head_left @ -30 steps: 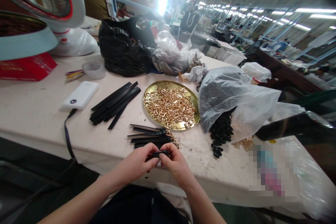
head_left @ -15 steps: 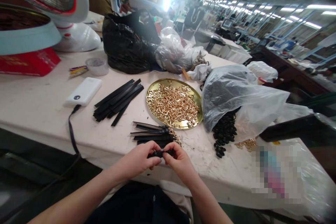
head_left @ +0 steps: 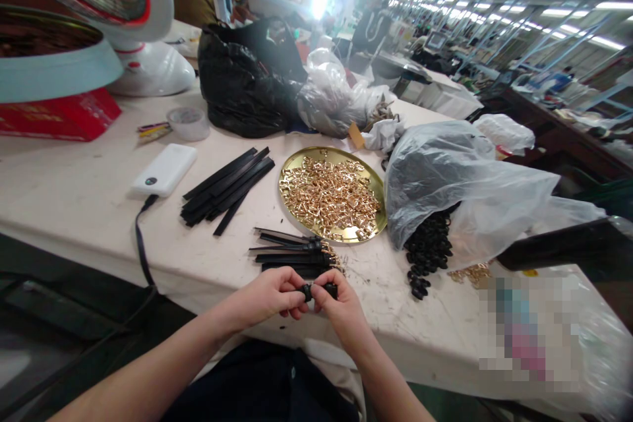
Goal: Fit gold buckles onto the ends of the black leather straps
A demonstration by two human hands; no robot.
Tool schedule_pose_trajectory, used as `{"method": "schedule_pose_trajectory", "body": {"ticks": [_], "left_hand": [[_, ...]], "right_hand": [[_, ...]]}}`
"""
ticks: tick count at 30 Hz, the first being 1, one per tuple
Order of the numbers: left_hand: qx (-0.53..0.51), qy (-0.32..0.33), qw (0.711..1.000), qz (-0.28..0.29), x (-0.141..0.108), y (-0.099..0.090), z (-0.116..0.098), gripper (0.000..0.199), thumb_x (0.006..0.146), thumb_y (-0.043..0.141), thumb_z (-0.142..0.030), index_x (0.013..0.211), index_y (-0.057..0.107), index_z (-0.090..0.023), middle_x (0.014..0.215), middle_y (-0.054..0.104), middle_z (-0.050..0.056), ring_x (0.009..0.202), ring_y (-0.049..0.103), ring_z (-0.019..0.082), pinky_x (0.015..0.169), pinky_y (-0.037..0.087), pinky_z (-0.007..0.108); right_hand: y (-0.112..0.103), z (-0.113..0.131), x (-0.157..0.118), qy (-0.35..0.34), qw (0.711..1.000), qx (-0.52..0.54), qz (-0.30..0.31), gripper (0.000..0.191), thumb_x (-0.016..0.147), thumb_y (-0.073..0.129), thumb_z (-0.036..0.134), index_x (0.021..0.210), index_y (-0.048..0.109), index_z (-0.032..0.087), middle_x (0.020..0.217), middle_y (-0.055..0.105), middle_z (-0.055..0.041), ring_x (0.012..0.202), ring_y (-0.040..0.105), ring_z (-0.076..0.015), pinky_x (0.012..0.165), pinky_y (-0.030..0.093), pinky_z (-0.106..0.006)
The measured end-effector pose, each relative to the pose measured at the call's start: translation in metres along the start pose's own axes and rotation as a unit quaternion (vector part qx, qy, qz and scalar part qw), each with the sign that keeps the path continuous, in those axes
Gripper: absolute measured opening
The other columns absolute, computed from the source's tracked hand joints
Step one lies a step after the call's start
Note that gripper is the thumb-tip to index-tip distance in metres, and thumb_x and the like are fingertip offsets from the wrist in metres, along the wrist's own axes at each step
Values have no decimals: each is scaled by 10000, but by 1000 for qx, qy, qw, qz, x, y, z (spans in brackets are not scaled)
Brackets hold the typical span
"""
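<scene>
In front of my body, close to the table's near edge, both hands are pinched together. My left hand (head_left: 283,293) is closed on a small black piece (head_left: 307,292) whose end shows at the fingertips. My right hand (head_left: 341,300) grips another dark part, a black piece (head_left: 331,289) between thumb and fingers. Whether these two parts are joined is hidden by the fingers. Just beyond the hands lies a bundle of black straps (head_left: 284,258) with gold buckles (head_left: 332,256) at their right ends. Behind it, a round gold tray (head_left: 382,224) carries many small gold buckles (head_left: 329,196).
Plain black strips (head_left: 225,188) lie left of the tray. A white power bank (head_left: 165,170) with a cable sits farther left. On the right, a clear plastic bag (head_left: 430,171) spills small black loops (head_left: 426,254). A black bag (head_left: 247,79) and a fan (head_left: 153,69) stand behind.
The long black part between my hands has turned, and now two short black ends show at the fingertips. My fingers have shifted slightly right; the view has moved a little.
</scene>
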State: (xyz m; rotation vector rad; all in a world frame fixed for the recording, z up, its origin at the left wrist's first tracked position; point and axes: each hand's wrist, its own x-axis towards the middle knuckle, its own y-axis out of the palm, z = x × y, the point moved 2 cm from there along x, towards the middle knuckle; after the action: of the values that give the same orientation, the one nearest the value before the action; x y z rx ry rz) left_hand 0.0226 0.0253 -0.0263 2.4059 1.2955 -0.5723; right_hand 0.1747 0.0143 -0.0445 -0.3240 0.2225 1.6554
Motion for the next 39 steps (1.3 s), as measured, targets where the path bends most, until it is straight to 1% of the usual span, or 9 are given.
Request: {"method": "schedule_pose_trajectory", "body": {"ticks": [5,9,12,16,23,26,30,34,39], "left_hand": [[-68,-10,997,-26,5,7,8,218,675,587,-313,787,487,-156,663,659,9,572,595,116,538,400,217],[-13,15,999,-26,7,5,13,157,678,568,-272,754,503,-151,608,606,-25,547,574,104,524,399,210],[47,44,998,-19,6,3,11,153,690,531,-243,816,533,-156,624,583,-36,561,558,103,531,412,212],[95,67,993,-27,2,4,6,177,706,478,-223,862,540,-164,622,548,-45,549,533,103,524,415,214],[122,69,990,-18,-2,1,0,194,706,467,-231,875,543,-172,660,581,-33,584,549,118,557,433,222],[138,63,988,-1,-4,-2,1,214,687,511,-231,892,534,-173,736,636,-11,675,587,145,617,443,239],[119,35,992,-15,-1,-4,9,156,674,554,-261,793,526,-165,661,644,-7,648,605,160,584,438,242],[77,20,996,-26,3,0,15,141,685,547,-281,744,510,-158,630,633,-5,597,603,146,534,424,229],[118,43,991,-40,3,1,11,126,694,530,-281,745,521,-167,639,641,-11,599,598,139,541,423,228]], "right_hand": [[-2,0,-2,4,1000,-3,18,254,658,611,399,677,455,200,522,483,72,452,456,-83,473,376,-225],[-2,-1,-3,2,998,-9,60,268,665,610,416,675,450,202,528,493,64,447,443,-82,463,364,-226],[0,-5,-3,1,997,-4,78,265,680,598,417,686,441,204,537,507,59,453,436,-84,462,356,-225],[1,-6,-3,-6,996,-17,83,221,723,547,392,719,426,206,547,504,58,463,431,-88,470,353,-226],[-11,0,-3,-71,982,-159,70,85,738,517,276,772,483,205,598,467,48,538,435,-112,512,350,-242],[-14,-2,-3,-59,985,-153,52,95,733,525,288,744,474,209,582,456,51,530,429,-115,506,350,-243],[-10,-5,-4,-41,990,-122,53,104,736,521,296,746,455,216,571,430,58,507,408,-110,496,347,-241],[-7,-1,-6,-70,986,-141,52,92,746,513,280,724,453,215,593,429,49,553,406,-119,531,337,-250],[-5,-4,-7,-96,983,-144,58,91,760,512,288,741,461,215,617,439,45,578,418,-123,556,341,-254]]}}
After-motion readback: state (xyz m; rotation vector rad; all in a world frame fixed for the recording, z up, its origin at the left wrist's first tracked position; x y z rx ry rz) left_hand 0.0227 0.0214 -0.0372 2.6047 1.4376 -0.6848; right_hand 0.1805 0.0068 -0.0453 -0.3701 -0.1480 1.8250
